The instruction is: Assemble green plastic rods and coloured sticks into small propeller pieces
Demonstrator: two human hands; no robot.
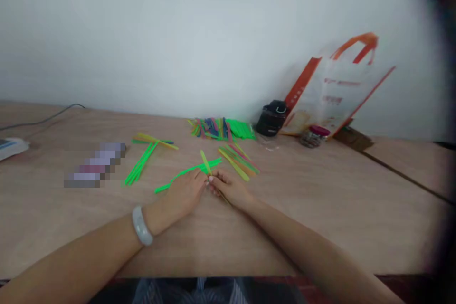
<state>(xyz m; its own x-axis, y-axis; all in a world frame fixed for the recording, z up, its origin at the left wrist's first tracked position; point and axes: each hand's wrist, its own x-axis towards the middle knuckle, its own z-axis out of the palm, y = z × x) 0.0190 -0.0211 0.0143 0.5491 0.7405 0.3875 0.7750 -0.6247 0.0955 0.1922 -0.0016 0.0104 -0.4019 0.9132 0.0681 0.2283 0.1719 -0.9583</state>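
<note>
- Left of the yellow-green blade (205, 162): green sticks (138, 165) apparently already topped with crossed blades (143, 137).
- Touching it: left hand (187, 192), fingers curled, hold unclear; right hand (233, 191), pinching it.
- Right of it: loose blades (236, 166), seemingly unjoined.

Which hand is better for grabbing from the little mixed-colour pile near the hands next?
Probably the right hand, though it's pinching a yellow strip: the pile lies just beyond it, while the left hand is farther away, beside bright green sticks.

Left of the bag (338, 90) with blurry words, fingers (217, 181) hide part of a yellow stick (204, 158); farther left, a white thing (13, 147) is cut off.
</note>
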